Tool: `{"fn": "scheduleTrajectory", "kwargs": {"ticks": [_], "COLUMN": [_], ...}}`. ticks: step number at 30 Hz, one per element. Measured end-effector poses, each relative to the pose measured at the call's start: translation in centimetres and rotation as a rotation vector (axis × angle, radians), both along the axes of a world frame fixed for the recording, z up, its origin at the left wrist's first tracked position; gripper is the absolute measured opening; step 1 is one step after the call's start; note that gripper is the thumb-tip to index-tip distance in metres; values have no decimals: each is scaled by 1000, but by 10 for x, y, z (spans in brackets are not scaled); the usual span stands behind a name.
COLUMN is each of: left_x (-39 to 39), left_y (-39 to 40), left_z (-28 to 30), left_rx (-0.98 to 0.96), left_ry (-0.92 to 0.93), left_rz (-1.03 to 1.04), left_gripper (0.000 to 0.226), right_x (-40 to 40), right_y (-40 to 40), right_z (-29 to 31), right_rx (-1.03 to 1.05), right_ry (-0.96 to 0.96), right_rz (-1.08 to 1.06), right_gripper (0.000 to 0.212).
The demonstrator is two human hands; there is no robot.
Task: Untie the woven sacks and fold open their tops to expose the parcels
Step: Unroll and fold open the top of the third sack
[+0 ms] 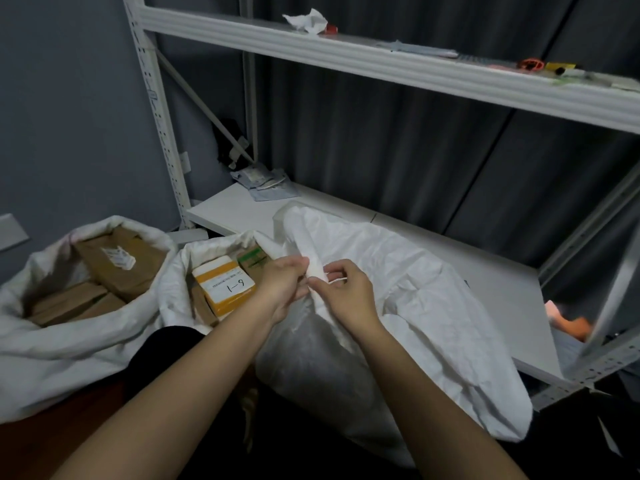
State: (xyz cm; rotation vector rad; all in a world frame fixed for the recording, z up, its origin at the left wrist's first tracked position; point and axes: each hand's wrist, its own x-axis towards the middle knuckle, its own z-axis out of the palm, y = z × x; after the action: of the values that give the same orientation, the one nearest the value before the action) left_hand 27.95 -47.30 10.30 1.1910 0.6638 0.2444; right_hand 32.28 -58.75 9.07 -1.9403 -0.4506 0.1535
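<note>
- Nearest, two bare forearms reach forward over a dark floor; the left hand and the right hand meet at the gathered neck of a tied white woven sack.
- The left hand's fingers are curled round the bunched neck, gripping it; the right hand pinches a thin white tie string at the same neck between thumb and fingertips.
- That closed sack leans against the front edge of the low white shelf board, its contents hidden.
- Just left of it stands an opened white woven sack with its top folded down, showing an orange-and-white parcel marked "6-1" beside a green-printed brown carton.
- Farther left, touching that one, another opened white sack shows brown cardboard parcels, one bearing a white label.
- Behind, a white metal rack stands before a dark grey curtain; crumpled white paper lies on its upper shelf.
</note>
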Motion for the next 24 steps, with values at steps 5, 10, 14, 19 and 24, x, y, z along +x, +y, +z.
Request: {"fn": "scheduleTrajectory", "kwargs": {"ticks": [5,10,14,19,24], "left_x": [-6,-6,-11,-18,-12], "left_y": [23,33,26,39,54], "left_z": [1,-13,-24,-23,-18], "left_rx": [237,35,-83,93,323], "left_ry": [120,-11,-69,18,43], "left_rz": [-60,97,21,-9,-7], "left_gripper": [22,28,30,16,24], "right_x": [-12,-8,-14,-20,-21], "right_y": [13,10,18,35,43], "right_z": [-15,-17,-5,-23,-42], "right_rx": [-170,-207,7,55,-217], "right_ry": [-388,-479,24,-117,-618], "right_rz": [98,259,100,-41,323], "right_gripper": [12,8,27,11,8]}}
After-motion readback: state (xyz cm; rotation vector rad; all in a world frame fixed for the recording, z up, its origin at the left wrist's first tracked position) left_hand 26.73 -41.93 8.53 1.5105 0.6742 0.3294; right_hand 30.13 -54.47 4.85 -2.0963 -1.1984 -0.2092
